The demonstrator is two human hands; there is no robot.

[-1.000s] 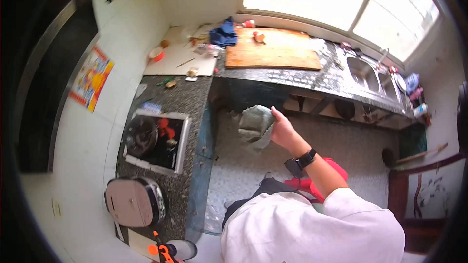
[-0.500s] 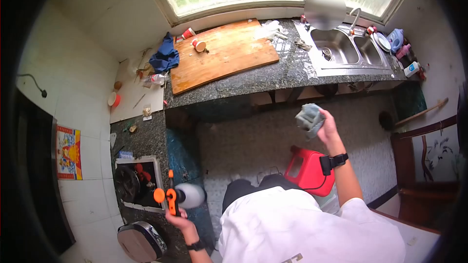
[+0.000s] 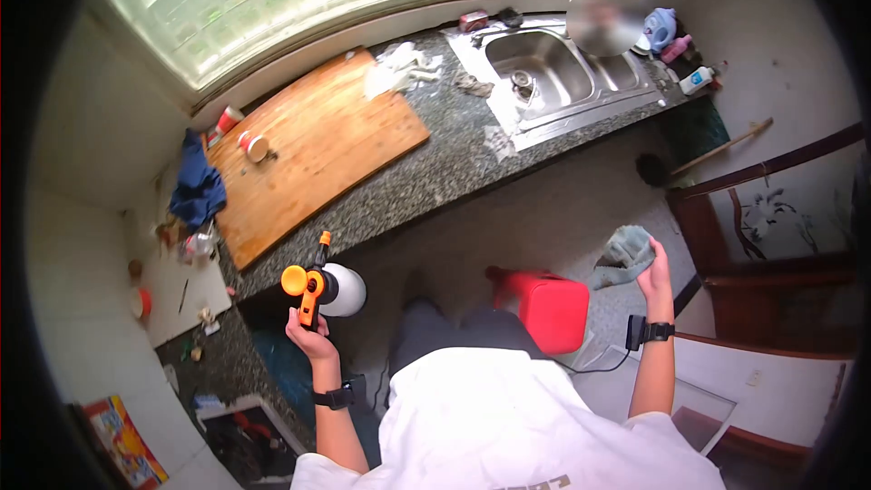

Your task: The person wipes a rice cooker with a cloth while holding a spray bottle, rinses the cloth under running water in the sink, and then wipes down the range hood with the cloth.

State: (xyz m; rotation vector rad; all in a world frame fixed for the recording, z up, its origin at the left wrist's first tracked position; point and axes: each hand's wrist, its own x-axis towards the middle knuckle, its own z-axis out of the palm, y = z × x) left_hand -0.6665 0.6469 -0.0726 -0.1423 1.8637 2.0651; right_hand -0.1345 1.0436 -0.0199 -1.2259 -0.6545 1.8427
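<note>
My left hand (image 3: 311, 336) is wrapped round the black and orange handle of a spray bottle (image 3: 345, 290), which has a whitish body and an orange nozzle. The bottle is held in front of the counter, left of my body. On the right, my right hand (image 3: 657, 270) grips a crumpled grey-green cloth (image 3: 624, 257), raised over the floor. Both wrists wear black bands.
A granite counter (image 3: 454, 141) runs along the window with a wooden board (image 3: 318, 145), white cloths (image 3: 399, 70) and a steel sink (image 3: 544, 73). A red stool-like object (image 3: 552, 313) stands near my legs. A stove (image 3: 245, 445) is at lower left.
The view has turned toward the right. My left hand has raised the spray bottle toward the long counter, and my right hand has moved the cloth to the right.
</note>
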